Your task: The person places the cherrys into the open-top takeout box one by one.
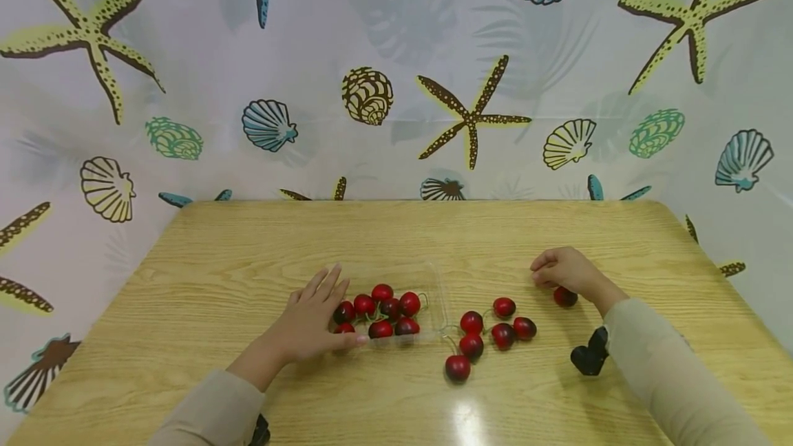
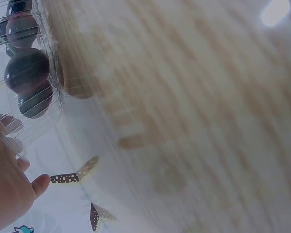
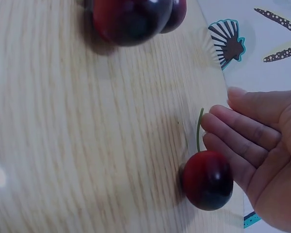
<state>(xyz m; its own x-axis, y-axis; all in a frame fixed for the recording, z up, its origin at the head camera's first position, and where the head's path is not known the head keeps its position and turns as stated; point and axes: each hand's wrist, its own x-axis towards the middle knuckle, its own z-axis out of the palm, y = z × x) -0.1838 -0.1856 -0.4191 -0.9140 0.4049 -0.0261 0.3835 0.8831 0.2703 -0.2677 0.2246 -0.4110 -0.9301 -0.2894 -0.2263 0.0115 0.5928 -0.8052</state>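
Observation:
My left hand point(image 1: 312, 315) lies with spread fingers over the left side of a clear plastic box point(image 1: 438, 294), the thumb along its front edge. Inside the box are several dark red cherries point(image 1: 382, 292), some with green stems. In the left wrist view, part of the left hand point(image 2: 9, 187) touches the see-through wall. At the right, my right hand point(image 1: 566, 272) hovers by a single cherry point(image 1: 565, 296). The right wrist view shows that cherry point(image 3: 208, 180) beside the loosely bent fingers, its green stem point(image 3: 199, 131) close to the fingertips; nothing is pinched.
Between the box and the right hand, several loose cherries point(image 1: 503, 336) lie on the wooden table point(image 1: 372, 391). Black straps point(image 1: 590, 352) show at the sleeves. A white cloth point(image 1: 396, 33) with shells and starfish hangs behind and along the sides.

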